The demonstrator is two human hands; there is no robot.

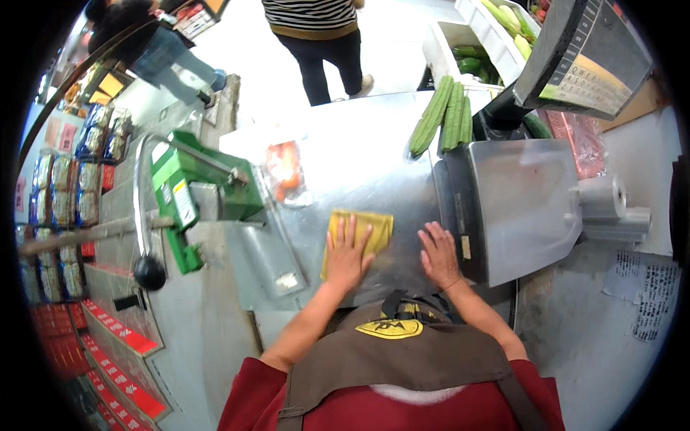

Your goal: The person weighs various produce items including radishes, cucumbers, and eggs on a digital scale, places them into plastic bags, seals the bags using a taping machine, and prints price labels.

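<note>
My left hand [347, 258] lies flat, fingers spread, on a folded yellow cloth [380, 223] on the metal counter [356, 161]. My right hand [439, 256] rests on the bare metal beside the scale, fingers slightly apart and holding nothing. Beyond the cloth, to the left, a clear plastic bag of orange-red produce [284, 169] lies on the counter. Ridged green luffa gourds [444, 118] lie at the back right, next to the scale's post.
The weighing scale [525, 204] stands at the right, with clear plastic bag rolls [604, 199] beyond it. A green bag-sealing device [202, 183] with a black-knobbed lever [149, 272] is at the left. A person [318, 43] in a striped top stands past the counter, near vegetable crates [439, 54].
</note>
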